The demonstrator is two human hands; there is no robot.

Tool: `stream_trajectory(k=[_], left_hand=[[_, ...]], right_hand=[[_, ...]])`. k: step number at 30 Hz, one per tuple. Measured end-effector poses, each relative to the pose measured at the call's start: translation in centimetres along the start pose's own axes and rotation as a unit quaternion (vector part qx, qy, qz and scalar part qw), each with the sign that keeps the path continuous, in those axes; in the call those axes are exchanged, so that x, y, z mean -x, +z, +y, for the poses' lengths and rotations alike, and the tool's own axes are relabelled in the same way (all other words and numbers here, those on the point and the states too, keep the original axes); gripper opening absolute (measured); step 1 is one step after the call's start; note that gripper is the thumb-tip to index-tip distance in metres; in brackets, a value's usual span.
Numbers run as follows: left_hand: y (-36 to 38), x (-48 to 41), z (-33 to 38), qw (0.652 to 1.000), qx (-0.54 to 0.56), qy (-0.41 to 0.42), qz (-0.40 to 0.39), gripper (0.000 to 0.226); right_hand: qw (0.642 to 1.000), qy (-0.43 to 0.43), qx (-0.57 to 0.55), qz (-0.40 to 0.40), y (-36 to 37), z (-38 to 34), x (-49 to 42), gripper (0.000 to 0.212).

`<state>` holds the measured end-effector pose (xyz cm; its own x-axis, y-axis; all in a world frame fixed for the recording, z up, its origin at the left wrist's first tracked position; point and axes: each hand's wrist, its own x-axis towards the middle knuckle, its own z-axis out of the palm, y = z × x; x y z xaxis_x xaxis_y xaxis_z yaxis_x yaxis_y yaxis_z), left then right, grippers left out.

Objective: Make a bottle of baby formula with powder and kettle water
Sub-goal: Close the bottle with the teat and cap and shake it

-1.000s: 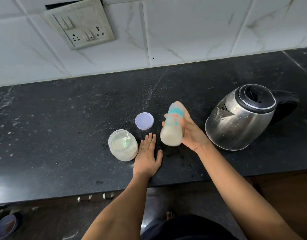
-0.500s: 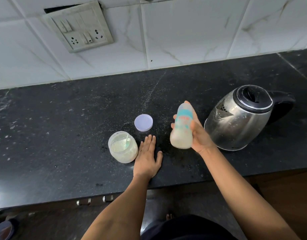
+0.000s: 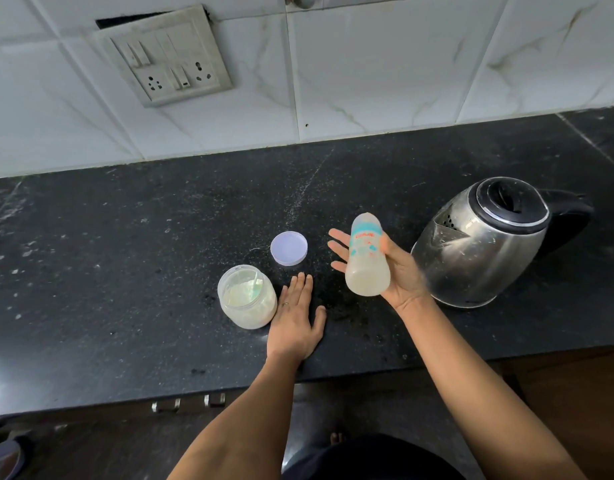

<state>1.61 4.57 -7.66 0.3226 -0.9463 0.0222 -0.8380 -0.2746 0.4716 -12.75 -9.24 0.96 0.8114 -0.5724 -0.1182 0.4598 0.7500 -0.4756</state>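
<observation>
Observation from the remote station, head camera.

1. Right hand (image 3: 400, 271): it grasps the baby bottle (image 3: 367, 261). The bottle lies across the palm with the thumb pressed against its right side. The fingers (image 3: 337, 244) stick out straight and spread past the bottle's left side. I see the hand raised over the worktop (image 3: 125, 237), between the jar lid (image 3: 288, 248) and the electric kettle (image 3: 482, 244).

2. Baby bottle: it is tilted, with its base towards the front edge and its capped top towards the wall. It holds a cloudy, pale liquid in the lower part. Teal and orange print runs round the upper part. I cannot read the print.

3. Left hand (image 3: 295, 322): released, palm down, flat on the worktop close to the front edge. Its fingers are straight and together, the thumb is held out to the right, and one finger carries a ring (image 3: 286, 304). It lies just beside the formula powder jar (image 3: 247, 296); I cannot tell whether they touch.

4. Formula powder jar: open and upright, with pale powder inside and a light green scoop (image 3: 255, 289) resting in it. Its lilac lid lies flat on the worktop behind it, apart from it.

5. Electric kettle: steel body, black lid closed, black handle pointing to the right end of the worktop, spout towards the bottle.

6. Wall: a switch and socket plate (image 3: 167, 55) is set in the white tiles.
</observation>
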Motion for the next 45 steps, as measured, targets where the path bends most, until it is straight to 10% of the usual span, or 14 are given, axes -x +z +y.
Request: stream_trajectory(k=[25, 45], left_hand=[[0.1, 0.1, -0.2, 1.000, 0.003, 0.001, -0.003, 0.075], [0.1, 0.1, -0.2, 1.000, -0.001, -0.002, -0.013, 0.075]], right_hand=[[0.982, 0.001, 0.151, -0.117, 1.3, -1.1, 0.2, 0.104], [0.990, -0.043, 0.130, -0.027, 0.9, -1.3, -0.2, 0.108]])
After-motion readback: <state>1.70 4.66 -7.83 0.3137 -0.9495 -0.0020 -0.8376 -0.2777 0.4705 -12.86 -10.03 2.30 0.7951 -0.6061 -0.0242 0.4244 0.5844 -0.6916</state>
